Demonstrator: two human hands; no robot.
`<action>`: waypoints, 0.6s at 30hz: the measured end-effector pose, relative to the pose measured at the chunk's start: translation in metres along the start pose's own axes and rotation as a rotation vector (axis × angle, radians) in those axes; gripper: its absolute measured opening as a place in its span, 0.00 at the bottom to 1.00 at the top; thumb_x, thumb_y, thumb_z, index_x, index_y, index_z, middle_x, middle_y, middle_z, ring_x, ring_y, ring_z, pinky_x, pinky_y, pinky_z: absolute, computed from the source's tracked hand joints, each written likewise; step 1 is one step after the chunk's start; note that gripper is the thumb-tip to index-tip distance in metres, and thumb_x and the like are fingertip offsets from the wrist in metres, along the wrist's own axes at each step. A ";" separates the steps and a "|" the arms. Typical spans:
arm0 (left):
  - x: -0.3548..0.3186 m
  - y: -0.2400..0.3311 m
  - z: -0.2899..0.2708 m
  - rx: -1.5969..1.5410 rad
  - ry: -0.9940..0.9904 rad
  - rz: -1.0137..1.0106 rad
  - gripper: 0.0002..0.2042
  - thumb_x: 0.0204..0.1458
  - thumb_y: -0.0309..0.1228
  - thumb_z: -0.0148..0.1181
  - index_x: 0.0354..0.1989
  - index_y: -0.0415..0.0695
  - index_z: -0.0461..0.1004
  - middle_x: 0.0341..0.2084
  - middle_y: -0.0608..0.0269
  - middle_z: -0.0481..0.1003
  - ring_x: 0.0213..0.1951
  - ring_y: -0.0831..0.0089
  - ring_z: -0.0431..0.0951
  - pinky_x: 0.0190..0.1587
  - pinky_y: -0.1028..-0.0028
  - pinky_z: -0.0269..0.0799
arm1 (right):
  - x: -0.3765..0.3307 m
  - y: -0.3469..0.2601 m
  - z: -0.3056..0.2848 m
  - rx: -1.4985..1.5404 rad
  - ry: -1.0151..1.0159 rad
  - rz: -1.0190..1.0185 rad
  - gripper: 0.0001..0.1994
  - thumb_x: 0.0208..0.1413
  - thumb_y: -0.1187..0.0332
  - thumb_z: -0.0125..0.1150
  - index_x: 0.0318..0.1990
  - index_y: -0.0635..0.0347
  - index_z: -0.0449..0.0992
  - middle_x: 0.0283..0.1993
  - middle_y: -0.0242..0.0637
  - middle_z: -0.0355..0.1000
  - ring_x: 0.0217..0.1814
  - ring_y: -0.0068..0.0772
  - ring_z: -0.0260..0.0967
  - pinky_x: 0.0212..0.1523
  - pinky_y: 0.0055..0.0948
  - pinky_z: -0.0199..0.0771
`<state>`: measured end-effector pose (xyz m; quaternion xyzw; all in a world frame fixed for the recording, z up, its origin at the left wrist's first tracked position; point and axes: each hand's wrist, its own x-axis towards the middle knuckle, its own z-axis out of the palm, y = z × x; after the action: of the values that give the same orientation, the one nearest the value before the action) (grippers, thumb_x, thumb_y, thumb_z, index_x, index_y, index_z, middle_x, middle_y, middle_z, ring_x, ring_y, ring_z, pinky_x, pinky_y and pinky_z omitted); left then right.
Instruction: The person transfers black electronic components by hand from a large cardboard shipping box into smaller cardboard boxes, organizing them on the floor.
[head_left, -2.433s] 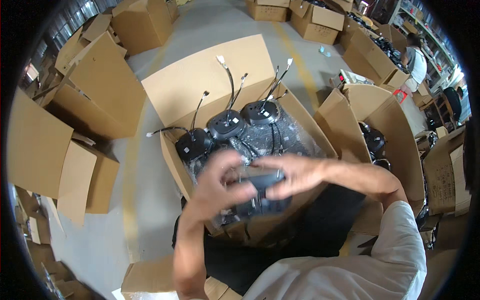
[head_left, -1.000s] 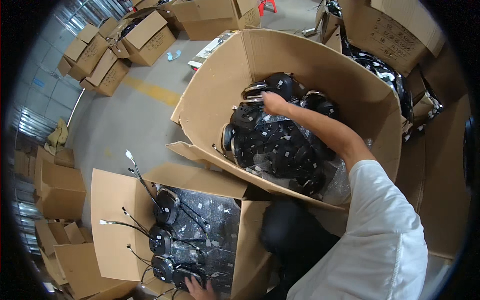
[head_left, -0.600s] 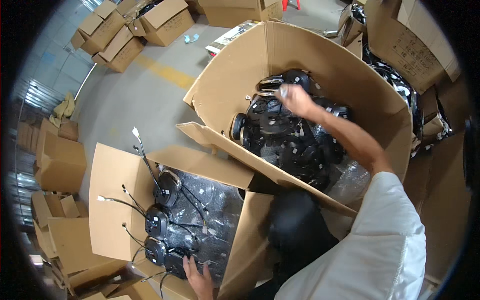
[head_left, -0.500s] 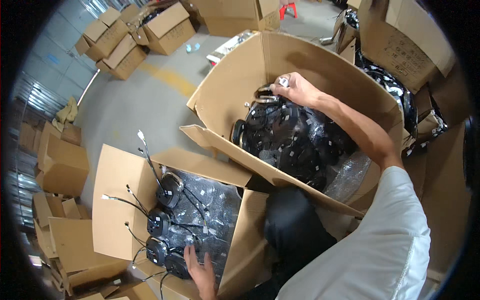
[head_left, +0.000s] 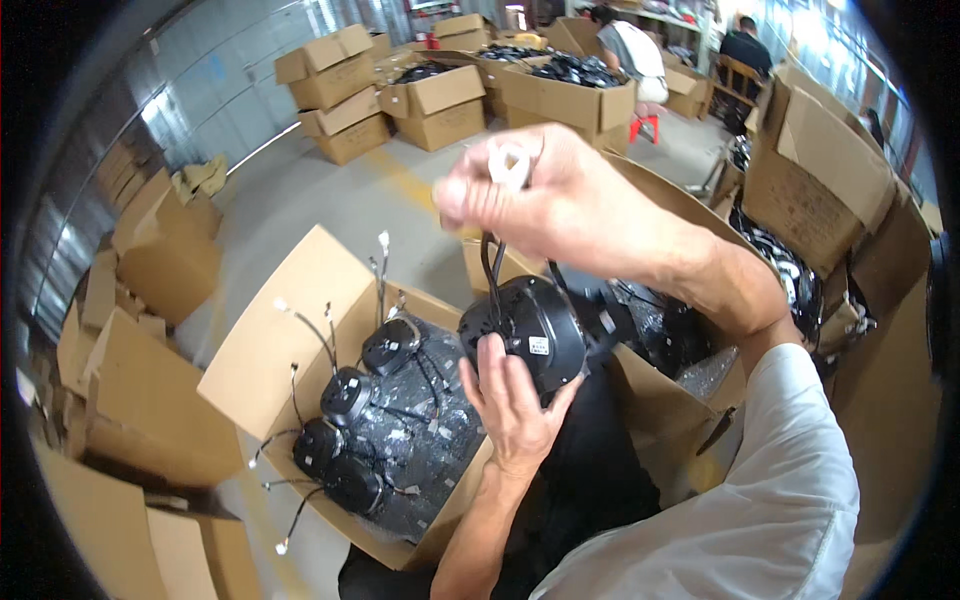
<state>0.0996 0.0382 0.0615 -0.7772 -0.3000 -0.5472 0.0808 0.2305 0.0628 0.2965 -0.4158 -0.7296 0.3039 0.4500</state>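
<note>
A round black motor (head_left: 540, 330) with a small white label hangs over the gap between two cartons. My right hand (head_left: 560, 200) is closed round the upper end of its black cables (head_left: 493, 265), with a white piece (head_left: 509, 166), perhaps a connector, showing at the fingers. From below, my left hand (head_left: 515, 405) cups the motor, fingers on its face and thumb at its edge. In the open carton (head_left: 285, 330) at the left, several similar black motors (head_left: 347, 393) sit in a row on clear plastic wrap (head_left: 420, 460), their cables sticking up.
A larger carton (head_left: 650, 390) at my right holds more black parts and bubble wrap (head_left: 708, 375). Further cartons stand along the left (head_left: 165, 240) and far side (head_left: 440, 105). Two people sit at the back, one in white (head_left: 635, 50), one in black (head_left: 745, 48), near a red stool (head_left: 645, 128).
My right hand has lifted a motor by its cables out of the right carton. The left hand has left the left carton and come up against the motor. The view has tilted up.
</note>
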 end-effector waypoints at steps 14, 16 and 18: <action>-0.191 -0.114 -0.141 -1.152 0.785 -1.381 0.15 0.63 0.33 0.55 0.54 0.38 0.73 0.46 0.58 0.77 0.45 0.71 0.76 0.50 0.71 0.73 | 0.019 -0.074 0.178 0.308 -0.523 -0.066 0.15 0.67 0.56 0.55 0.40 0.61 0.75 0.32 0.35 0.78 0.20 0.16 0.70 0.16 0.16 0.67; -0.165 -0.090 -0.138 -1.199 0.901 -1.429 0.20 0.63 0.34 0.52 0.62 0.40 0.68 0.56 0.54 0.72 0.55 0.64 0.74 0.59 0.63 0.73 | 0.028 -0.070 0.209 0.324 -0.555 -0.123 0.13 0.66 0.59 0.57 0.40 0.61 0.75 0.30 0.32 0.77 0.19 0.16 0.68 0.15 0.17 0.64; -0.145 -0.080 -0.148 -1.201 0.898 -1.425 0.21 0.62 0.33 0.55 0.62 0.39 0.66 0.56 0.58 0.72 0.54 0.66 0.75 0.57 0.64 0.73 | 0.043 -0.066 0.243 0.290 -0.669 -0.168 0.15 0.63 0.58 0.60 0.44 0.63 0.74 0.37 0.37 0.76 0.29 0.22 0.72 0.26 0.22 0.71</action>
<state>-0.0951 -0.0192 -0.0277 -0.0558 -0.3104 -0.7672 -0.5585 -0.0232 0.0532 0.2685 -0.1644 -0.8171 0.4851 0.2644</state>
